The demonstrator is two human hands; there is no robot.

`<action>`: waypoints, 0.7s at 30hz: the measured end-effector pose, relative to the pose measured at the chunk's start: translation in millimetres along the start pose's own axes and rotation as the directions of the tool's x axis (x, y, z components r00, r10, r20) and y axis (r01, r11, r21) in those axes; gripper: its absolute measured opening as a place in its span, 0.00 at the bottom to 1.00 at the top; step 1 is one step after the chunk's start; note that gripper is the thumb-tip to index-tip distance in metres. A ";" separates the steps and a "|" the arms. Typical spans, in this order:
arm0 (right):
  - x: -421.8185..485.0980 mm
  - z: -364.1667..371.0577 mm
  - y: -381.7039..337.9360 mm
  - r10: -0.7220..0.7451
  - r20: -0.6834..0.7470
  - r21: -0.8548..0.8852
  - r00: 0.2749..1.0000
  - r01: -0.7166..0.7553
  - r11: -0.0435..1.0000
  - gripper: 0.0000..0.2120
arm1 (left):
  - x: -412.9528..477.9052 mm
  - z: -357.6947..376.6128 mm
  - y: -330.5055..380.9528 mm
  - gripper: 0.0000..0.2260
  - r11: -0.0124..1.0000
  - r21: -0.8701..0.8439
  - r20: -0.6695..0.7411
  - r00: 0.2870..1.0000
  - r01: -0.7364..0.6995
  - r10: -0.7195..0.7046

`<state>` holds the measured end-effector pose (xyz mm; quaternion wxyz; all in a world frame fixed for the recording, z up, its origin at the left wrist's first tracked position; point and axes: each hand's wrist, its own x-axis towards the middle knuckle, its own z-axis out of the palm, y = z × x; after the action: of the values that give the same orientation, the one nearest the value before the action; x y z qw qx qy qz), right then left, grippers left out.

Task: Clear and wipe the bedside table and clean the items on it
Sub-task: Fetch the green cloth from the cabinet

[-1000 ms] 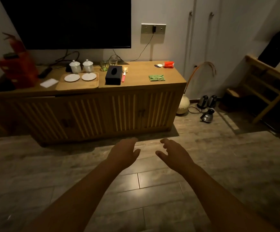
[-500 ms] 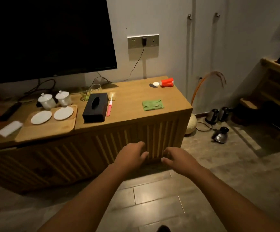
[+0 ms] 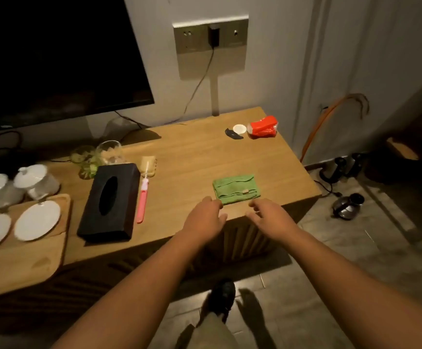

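the green cloth lies folded near the surface front edge, untouched. both grips are empty, fingers apart: left hand and right hand just short of it. tissue box, brush, cups, plates all in place, so nothing looks cleared or wiped yet.

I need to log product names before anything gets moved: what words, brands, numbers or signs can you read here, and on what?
None can be read.
Red packet: any print too blurred to make out.
Black tissue box: no lettering visible.
Green cloth: small tan tag, too small to read.
Pink-handled brush: no text visible.
Wall socket panel: no readable markings.
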<state>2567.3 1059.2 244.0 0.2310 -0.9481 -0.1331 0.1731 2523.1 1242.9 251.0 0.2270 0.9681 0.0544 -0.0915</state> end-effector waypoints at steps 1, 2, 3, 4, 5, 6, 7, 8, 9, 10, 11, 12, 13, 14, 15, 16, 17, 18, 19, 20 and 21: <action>21.1 2.0 0.9 0.007 -0.018 0.013 1.000 -0.006 1.000 0.21 | 24.4 2.7 -6.6 0.17 1.000 -0.024 0.017 1.000 -0.003 0.004; 38.4 3.8 1.4 0.019 -0.026 0.017 0.999 -0.019 1.000 0.23 | 46.0 4.6 -11.8 0.17 0.999 -0.040 0.038 0.999 -0.012 0.014; 51.0 5.4 1.1 0.021 -0.028 0.013 0.999 -0.020 1.000 0.23 | 61.7 6.0 -16.6 0.18 0.998 -0.057 0.052 0.998 -0.025 0.028; 68.0 7.6 2.1 0.024 -0.028 0.004 0.999 -0.024 1.000 0.23 | 81.0 8.1 -21.6 0.19 0.997 -0.065 0.065 0.997 -0.032 0.036; 83.5 10.0 3.4 0.018 -0.029 -0.003 0.999 -0.018 1.000 0.24 | 97.6 10.0 -25.5 0.20 0.997 -0.075 0.067 0.997 -0.037 0.042; 101.2 13.8 5.3 0.017 -0.024 -0.013 1.000 -0.017 1.000 0.25 | 115.6 14.0 -29.9 0.21 0.996 -0.082 0.072 0.996 -0.041 0.047; 110.9 15.2 4.9 0.017 -0.018 -0.027 1.000 -0.018 0.999 0.27 | 124.8 15.9 -31.8 0.23 0.995 -0.096 0.073 0.996 -0.039 0.046; 121.1 16.3 4.9 0.025 -0.005 -0.043 1.000 -0.025 0.999 0.29 | 133.7 18.2 -33.1 0.26 0.993 -0.115 0.081 0.996 -0.027 0.036; 131.3 17.3 5.6 0.035 0.006 -0.058 0.999 -0.035 0.998 0.31 | 142.7 21.0 -34.1 0.29 0.991 -0.137 0.097 0.995 -0.010 0.023; 139.2 19.1 6.2 0.038 0.014 -0.077 0.999 -0.037 0.996 0.32 | 149.0 24.3 -35.1 0.30 0.989 -0.146 0.107 0.994 0.005 0.011; 147.0 21.2 8.3 0.038 0.018 -0.091 0.999 -0.036 0.995 0.33 | 157.2 28.8 -35.7 0.31 0.990 -0.138 0.112 0.994 0.006 0.009; 151.3 22.9 9.4 0.039 0.027 -0.102 0.999 -0.036 0.994 0.33 | 161.8 32.2 -36.4 0.30 0.995 -0.102 0.116 0.993 0.000 0.012; 153.9 24.7 11.6 0.041 0.036 -0.114 0.999 -0.037 0.993 0.34 | 165.2 36.7 -37.1 0.27 0.999 -0.054 0.109 0.994 -0.010 0.016; 154.5 27.9 14.0 0.045 0.029 -0.134 0.999 -0.041 0.990 0.35 | 167.9 40.7 -38.1 0.23 1.000 -0.006 0.095 0.995 -0.022 0.022; 153.0 31.3 17.2 0.048 0.008 -0.163 0.999 -0.046 0.986 0.35 | 169.8 44.3 -37.6 0.19 0.999 0.019 0.079 0.997 -0.027 0.026; 148.5 35.5 20.1 0.061 -0.017 -0.188 0.998 -0.063 0.980 0.34 | 170.2 46.9 -36.7 0.15 0.999 0.026 0.088 0.996 -0.022 0.020; 144.6 37.7 21.2 0.071 -0.032 -0.225 0.997 -0.076 0.971 0.33 | 170.2 48.2 -35.9 0.13 1.000 0.012 0.110 0.994 -0.007 0.005; 140.1 39.8 22.3 0.080 -0.035 -0.262 0.996 -0.086 0.961 0.29 | 169.1 49.8 -34.9 0.10 1.000 0.003 0.149 0.989 -0.003 0.003; 134.9 40.7 23.0 0.090 -0.032 -0.298 0.995 -0.096 0.950 0.24 | 167.2 51.7 -33.6 0.09 1.000 -0.003 0.192 0.981 -0.019 0.019; 128.1 40.4 24.0 0.101 -0.033 -0.322 0.994 -0.107 0.941 0.20 | 165.0 52.9 -31.3 0.09 0.999 -0.006 0.232 0.971 -0.050 0.050; 120.4 39.4 25.8 0.120 -0.038 -0.337 0.992 -0.126 0.933 0.16 | 163.2 53.6 -28.2 0.08 0.996 -0.015 0.265 0.960 -0.089 0.090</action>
<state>2665.4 1092.5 166.6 0.0542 -0.9816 -0.0996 0.1539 2670.3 1254.3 158.7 0.2377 0.9481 -0.0204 -0.2100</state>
